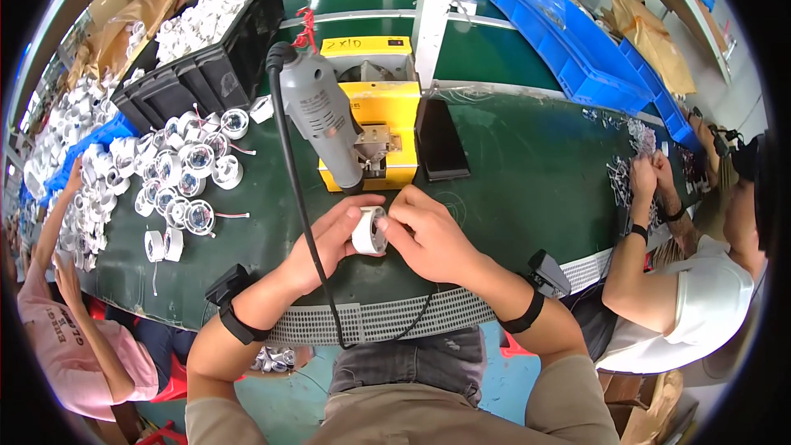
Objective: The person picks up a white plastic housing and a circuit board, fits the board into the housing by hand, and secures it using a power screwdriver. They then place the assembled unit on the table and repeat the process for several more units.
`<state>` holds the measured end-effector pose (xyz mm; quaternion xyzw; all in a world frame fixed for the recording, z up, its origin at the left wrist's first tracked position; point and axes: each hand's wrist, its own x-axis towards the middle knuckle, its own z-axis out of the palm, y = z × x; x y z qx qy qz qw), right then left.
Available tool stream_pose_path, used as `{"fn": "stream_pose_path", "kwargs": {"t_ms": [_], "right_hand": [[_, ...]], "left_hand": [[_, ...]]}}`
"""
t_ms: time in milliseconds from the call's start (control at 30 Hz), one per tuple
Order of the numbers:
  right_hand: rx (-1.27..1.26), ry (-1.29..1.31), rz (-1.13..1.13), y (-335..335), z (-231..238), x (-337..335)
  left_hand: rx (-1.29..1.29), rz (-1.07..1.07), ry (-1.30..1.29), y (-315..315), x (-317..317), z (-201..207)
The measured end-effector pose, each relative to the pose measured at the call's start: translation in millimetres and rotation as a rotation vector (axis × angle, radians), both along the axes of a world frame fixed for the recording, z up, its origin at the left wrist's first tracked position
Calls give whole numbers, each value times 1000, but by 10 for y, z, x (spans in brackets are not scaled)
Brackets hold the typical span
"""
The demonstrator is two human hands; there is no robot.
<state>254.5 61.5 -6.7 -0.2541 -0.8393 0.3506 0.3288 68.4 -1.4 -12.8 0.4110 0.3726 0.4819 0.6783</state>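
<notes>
In front of the yellow bench machine, both my hands are on one white round plastic housing (363,234), tilted so its open side faces right. My left hand (323,239) grips its left side between thumb and fingers. My right hand (432,235) is closed at the open side, with fingertips touching the rim and inside; any small part between them is hidden. Just above my hands points the tip of a grey electric screwdriver (317,107). Its black cable (295,189) hangs down across my left hand.
The yellow machine (404,107) stands beyond my hands, a flat black device (441,140) beside it. At left lie several white housings with circuit boards (185,165) and a black crate (198,74). Blue trays (577,53) are at back right. A co-worker sits on each side.
</notes>
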Motion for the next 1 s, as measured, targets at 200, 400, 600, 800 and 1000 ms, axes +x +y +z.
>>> {"fn": "stream_pose_path", "kwargs": {"t_ms": [200, 400, 600, 800, 1000], "right_hand": [[89, 45, -75, 69, 195, 119], [422, 107, -20, 162, 249, 250], [-564, 295, 138, 2, 212, 139], [-399, 323, -1, -87, 167, 50], [109, 278, -77, -77, 100, 9]], "left_hand": [[26, 44, -27, -41, 21, 67], [49, 102, -122, -115, 23, 141], [137, 62, -282, -130, 17, 179], [139, -33, -379, -98, 73, 94], [203, -64, -300, -120, 92, 73]]}}
